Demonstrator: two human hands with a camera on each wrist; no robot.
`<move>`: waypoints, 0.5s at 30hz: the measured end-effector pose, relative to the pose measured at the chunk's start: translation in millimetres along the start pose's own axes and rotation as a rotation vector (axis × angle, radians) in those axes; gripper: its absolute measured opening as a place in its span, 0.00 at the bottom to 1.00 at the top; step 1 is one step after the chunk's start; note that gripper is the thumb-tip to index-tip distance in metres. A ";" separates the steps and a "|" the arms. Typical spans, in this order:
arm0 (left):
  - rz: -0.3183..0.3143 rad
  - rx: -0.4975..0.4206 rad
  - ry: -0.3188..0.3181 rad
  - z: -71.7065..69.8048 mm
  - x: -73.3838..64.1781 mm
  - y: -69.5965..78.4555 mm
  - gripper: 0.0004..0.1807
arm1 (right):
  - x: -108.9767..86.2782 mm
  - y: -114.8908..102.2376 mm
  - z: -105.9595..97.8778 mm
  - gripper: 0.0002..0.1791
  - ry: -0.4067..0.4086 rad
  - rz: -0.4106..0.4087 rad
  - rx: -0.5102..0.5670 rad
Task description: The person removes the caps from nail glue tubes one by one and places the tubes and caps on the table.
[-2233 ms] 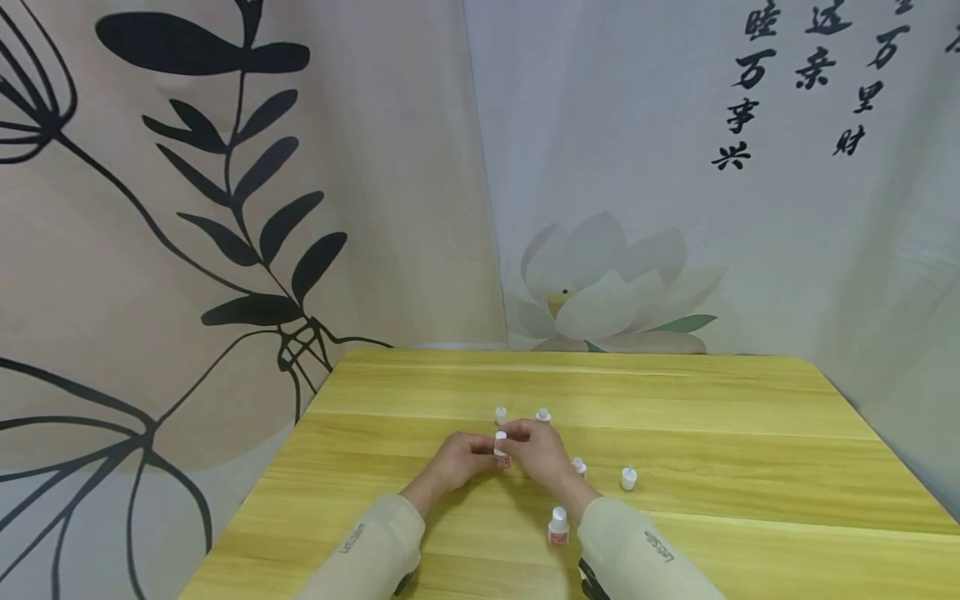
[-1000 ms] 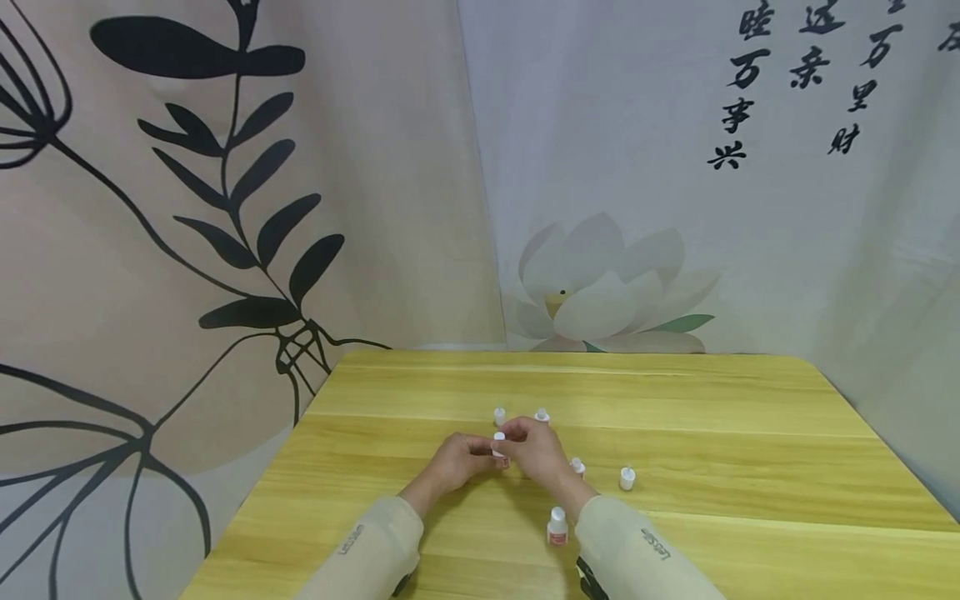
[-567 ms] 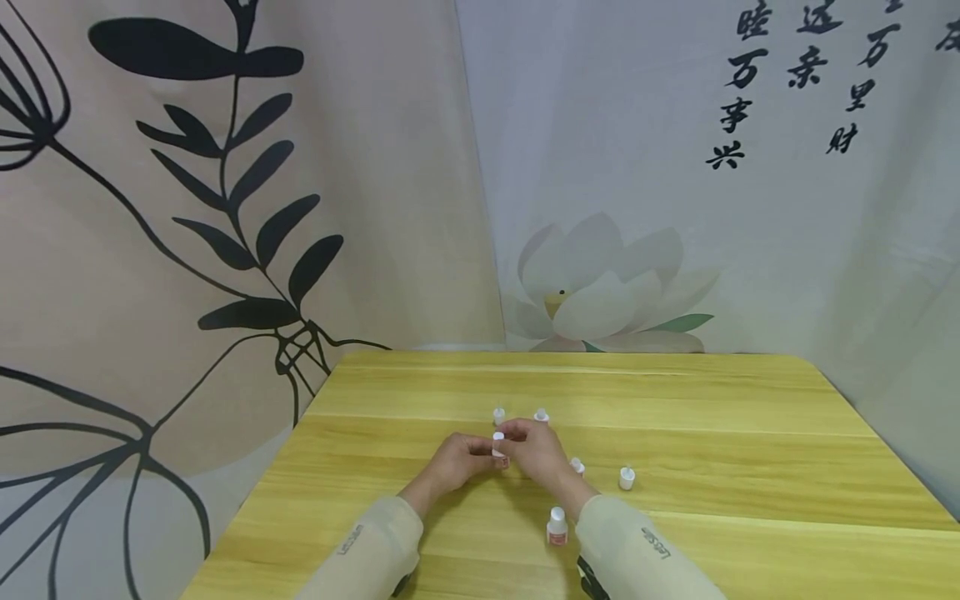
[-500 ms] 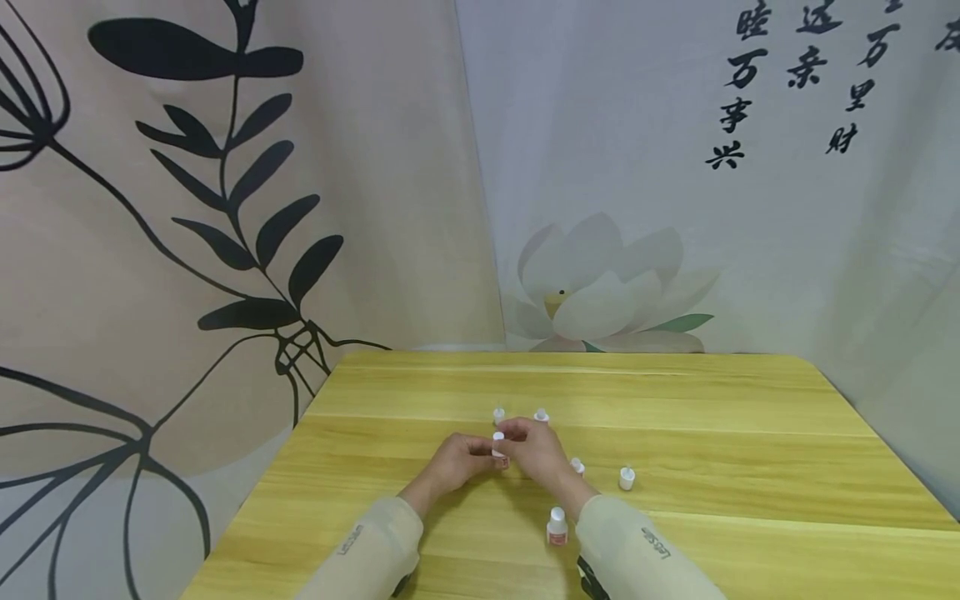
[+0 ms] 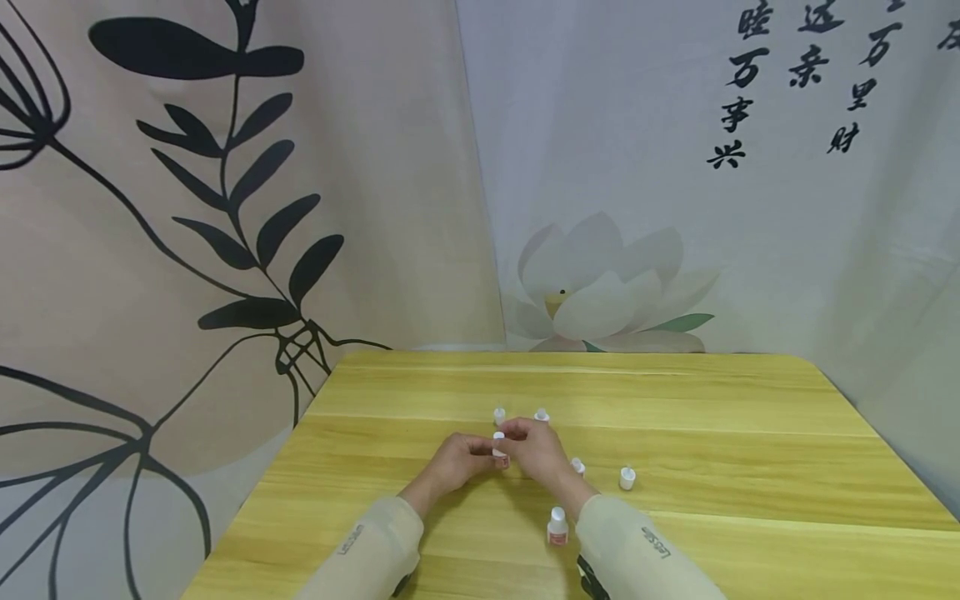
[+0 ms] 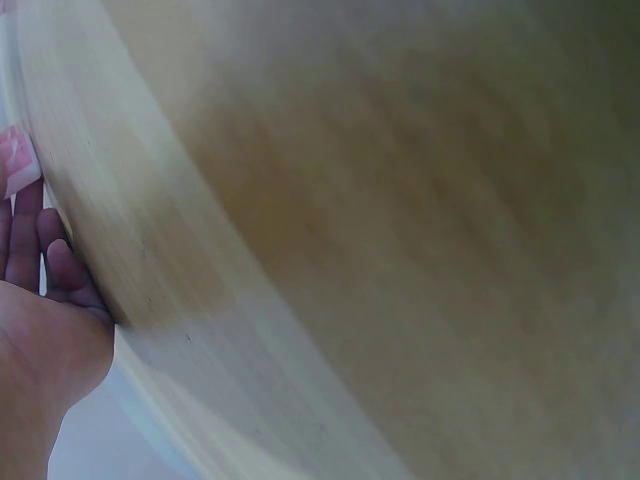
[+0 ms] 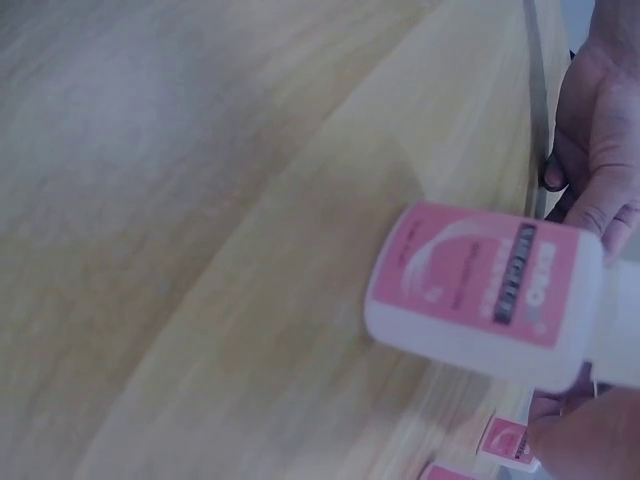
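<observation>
Over the middle of the wooden table, my left hand [image 5: 457, 460] holds a small white bottle with a pink label [image 5: 501, 460] by its lower part. The thumb and fingers of my right hand [image 5: 538, 450] pinch the white top of that same bottle. The bottle looks upright, its base close to the tabletop. At the left edge of the left wrist view, its pink label [image 6: 18, 160] shows beside curled fingers. Another pink-labelled bottle with a white cap [image 5: 557, 527] stands near my right forearm and looms large in the right wrist view. Its printing is too blurred to read surely.
Behind the hands stand a small white cap-like piece [image 5: 499, 414] and a white-topped bottle [image 5: 542, 414], partly hidden. A further white-topped bottle [image 5: 577, 467] is half covered by my right wrist. Right of it sits another small white piece [image 5: 627, 477]. A printed curtain [image 5: 420, 208] hangs behind the table.
The head view has shifted very slightly since the earliest frame. Both hands keep their place at the bottle, and the other bottles and white pieces stay where they were.
</observation>
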State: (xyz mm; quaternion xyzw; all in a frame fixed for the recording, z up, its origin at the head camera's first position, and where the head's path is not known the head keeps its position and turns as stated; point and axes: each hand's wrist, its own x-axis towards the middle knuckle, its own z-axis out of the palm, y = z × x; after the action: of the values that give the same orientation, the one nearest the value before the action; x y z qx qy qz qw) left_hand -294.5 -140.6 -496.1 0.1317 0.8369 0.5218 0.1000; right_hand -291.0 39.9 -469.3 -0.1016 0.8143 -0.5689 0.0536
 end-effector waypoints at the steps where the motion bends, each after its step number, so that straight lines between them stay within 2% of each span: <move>1: 0.000 0.001 -0.001 0.0 -0.2 0.3 0.10 | 0.0 -0.3 0.0 0.13 -0.002 0.001 0.003; 6: 0.023 0.011 -0.006 -0.4 -1.3 1.1 0.09 | -0.6 -1.9 0.2 0.16 -0.011 0.003 0.010; 12: 0.014 0.008 -0.009 -0.5 -1.3 1.7 0.09 | -1.0 -3.1 -0.4 0.12 -0.012 0.002 -0.008; 15: 0.013 0.000 -0.011 -0.5 -1.0 2.0 0.10 | -0.9 -3.5 -0.9 0.13 -0.014 0.000 -0.004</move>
State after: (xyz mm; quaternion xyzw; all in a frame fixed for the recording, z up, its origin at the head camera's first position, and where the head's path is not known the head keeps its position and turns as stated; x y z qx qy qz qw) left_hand -293.4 -140.5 -494.1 0.1400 0.8355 0.5217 0.1013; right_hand -290.0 39.8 -465.8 -0.1058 0.8152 -0.5664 0.0592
